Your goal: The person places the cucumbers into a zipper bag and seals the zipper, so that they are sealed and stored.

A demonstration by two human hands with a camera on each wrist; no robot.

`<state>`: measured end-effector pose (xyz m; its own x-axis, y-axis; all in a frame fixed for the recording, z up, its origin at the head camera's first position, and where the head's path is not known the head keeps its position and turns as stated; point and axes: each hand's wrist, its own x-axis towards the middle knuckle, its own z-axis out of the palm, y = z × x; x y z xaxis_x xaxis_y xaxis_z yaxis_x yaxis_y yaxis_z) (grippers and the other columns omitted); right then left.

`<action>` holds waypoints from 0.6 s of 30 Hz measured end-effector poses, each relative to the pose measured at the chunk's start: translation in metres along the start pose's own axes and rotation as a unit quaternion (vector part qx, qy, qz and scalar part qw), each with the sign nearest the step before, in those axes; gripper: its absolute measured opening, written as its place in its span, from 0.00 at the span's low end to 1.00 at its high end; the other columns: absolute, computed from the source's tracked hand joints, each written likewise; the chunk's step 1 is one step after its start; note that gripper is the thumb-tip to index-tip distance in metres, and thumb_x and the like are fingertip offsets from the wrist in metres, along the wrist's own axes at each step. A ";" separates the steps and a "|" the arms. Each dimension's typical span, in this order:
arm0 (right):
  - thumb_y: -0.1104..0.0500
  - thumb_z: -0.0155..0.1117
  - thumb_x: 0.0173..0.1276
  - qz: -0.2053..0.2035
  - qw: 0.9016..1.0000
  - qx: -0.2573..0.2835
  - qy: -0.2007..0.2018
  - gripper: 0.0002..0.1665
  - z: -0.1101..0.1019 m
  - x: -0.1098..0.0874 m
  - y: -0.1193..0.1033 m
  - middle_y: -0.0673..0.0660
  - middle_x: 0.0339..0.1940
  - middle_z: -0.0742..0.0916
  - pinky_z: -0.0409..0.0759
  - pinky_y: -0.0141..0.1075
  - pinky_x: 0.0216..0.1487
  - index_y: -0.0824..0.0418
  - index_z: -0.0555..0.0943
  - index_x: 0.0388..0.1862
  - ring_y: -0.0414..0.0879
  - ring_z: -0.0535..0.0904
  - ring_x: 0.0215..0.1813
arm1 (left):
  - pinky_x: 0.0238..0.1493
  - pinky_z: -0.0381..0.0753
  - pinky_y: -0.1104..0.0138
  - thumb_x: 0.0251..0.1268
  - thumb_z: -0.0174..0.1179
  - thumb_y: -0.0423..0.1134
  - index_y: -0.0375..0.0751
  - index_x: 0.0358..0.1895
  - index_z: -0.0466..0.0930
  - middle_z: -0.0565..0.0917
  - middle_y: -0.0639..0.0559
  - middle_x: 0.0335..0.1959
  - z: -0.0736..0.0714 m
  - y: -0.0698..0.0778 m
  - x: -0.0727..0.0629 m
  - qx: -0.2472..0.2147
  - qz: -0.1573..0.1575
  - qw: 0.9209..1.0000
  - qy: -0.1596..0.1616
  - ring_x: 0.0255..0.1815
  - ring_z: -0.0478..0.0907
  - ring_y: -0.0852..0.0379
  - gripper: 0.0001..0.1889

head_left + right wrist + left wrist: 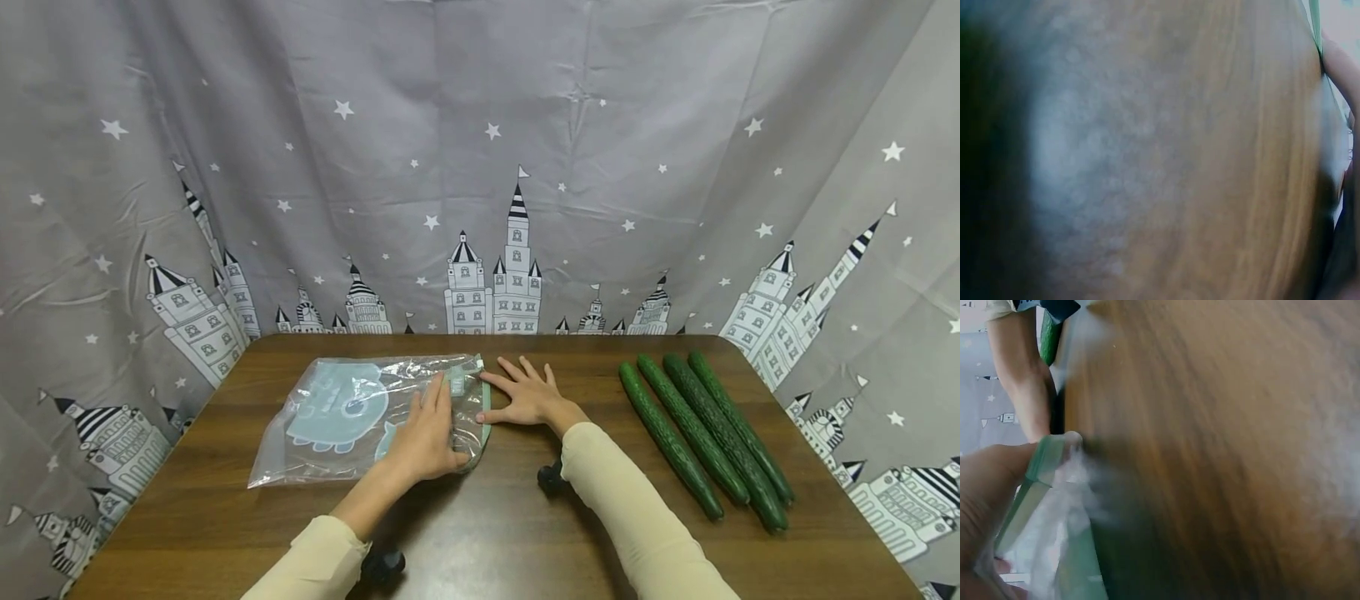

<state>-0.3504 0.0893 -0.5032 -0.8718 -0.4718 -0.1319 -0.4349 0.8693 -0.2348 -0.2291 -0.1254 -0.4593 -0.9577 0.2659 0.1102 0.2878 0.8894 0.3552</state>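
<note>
A clear plastic zip bag (420,371) with a pale blue animal print lies flat on the table, its green zip edge to the right. My left hand (426,437) rests on the bag near that edge, fingers extended. In the left wrist view the green zip strip (1047,459) rises beside the thumb. My right hand (528,398) is spread just right of the zip edge, with the thumb and index fingertips right at it. A small slider sits at the far end of the zip. The right wrist view is mostly blurred tabletop.
Several long green cucumbers (705,433) lie side by side on the right of the brown wooden table (517,533). Behind the table hangs a grey curtain (480,150) with castles and stars. Black wrist-camera parts (384,567) show below the forearms.
</note>
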 end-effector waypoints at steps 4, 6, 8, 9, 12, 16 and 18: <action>0.12 0.50 0.58 -0.007 1.000 0.004 0.004 0.56 -0.002 0.000 -0.004 0.46 0.87 0.48 0.32 0.70 0.75 0.25 0.52 0.84 0.58 0.37 0.85 | 0.52 0.75 0.29 0.36 0.87 0.52 0.27 0.81 0.45 0.39 0.34 0.84 0.002 -0.003 0.000 -0.008 0.002 1.000 0.027 0.71 0.52 0.13 0.73; 0.12 0.50 0.58 -0.011 1.000 0.004 0.009 0.57 -0.003 -0.001 -0.006 0.47 0.87 0.49 0.32 0.71 0.75 0.26 0.52 0.84 0.58 0.37 0.85 | 0.51 0.76 0.30 0.34 0.87 0.53 0.28 0.81 0.45 0.37 0.35 0.84 0.003 -0.005 -0.001 -0.008 0.002 0.999 0.038 0.70 0.53 0.12 0.74; 0.12 0.50 0.58 -0.016 1.000 0.003 0.017 0.57 -0.004 -0.001 -0.008 0.48 0.87 0.50 0.34 0.71 0.75 0.26 0.52 0.84 0.59 0.38 0.85 | 0.51 0.77 0.30 0.33 0.88 0.53 0.28 0.81 0.45 0.37 0.34 0.84 0.004 -0.007 -0.001 -0.008 0.005 0.999 0.051 0.69 0.54 0.11 0.75; 0.12 0.50 0.58 -0.020 1.000 0.004 0.023 0.57 -0.004 -0.001 -0.008 0.48 0.87 0.51 0.34 0.72 0.75 0.27 0.53 0.84 0.59 0.39 0.85 | 0.51 0.77 0.31 0.32 0.88 0.54 0.28 0.81 0.45 0.37 0.35 0.84 0.004 -0.007 -0.001 -0.006 0.004 0.998 0.054 0.69 0.54 0.11 0.75; 0.14 0.53 0.58 -0.029 0.999 0.019 0.037 0.58 -0.004 -0.003 -0.007 0.49 0.87 0.53 0.35 0.72 0.74 0.29 0.53 0.84 0.60 0.41 0.84 | 0.51 0.77 0.31 0.31 0.88 0.54 0.29 0.81 0.45 0.36 0.35 0.84 0.005 -0.007 0.000 0.000 0.000 0.998 0.058 0.70 0.54 0.12 0.75; 0.17 0.60 0.58 -0.042 0.996 0.047 0.055 0.57 -0.007 -0.009 -0.003 0.53 0.85 0.58 0.38 0.76 0.72 0.31 0.57 0.84 0.64 0.46 0.83 | 0.51 0.78 0.32 0.31 0.88 0.55 0.29 0.82 0.45 0.35 0.36 0.84 0.007 -0.004 0.002 -0.001 -0.010 0.999 0.052 0.71 0.54 0.14 0.76; 0.19 0.64 0.58 -0.049 0.996 0.058 0.056 0.57 -0.013 -0.013 -0.002 0.55 0.85 0.59 0.40 0.78 0.71 0.32 0.59 0.83 0.66 0.48 0.82 | 0.52 0.77 0.31 0.31 0.88 0.55 0.29 0.82 0.45 0.36 0.35 0.84 0.008 -0.003 0.003 -0.006 -0.012 0.999 0.050 0.71 0.55 0.14 0.76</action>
<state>-0.3411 0.0950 -0.4889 -0.8488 -0.5287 0.0034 -0.4958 0.7938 -0.3522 -0.2324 -0.1238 -0.4676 -0.9590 0.2064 0.1940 0.2664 0.8902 0.3697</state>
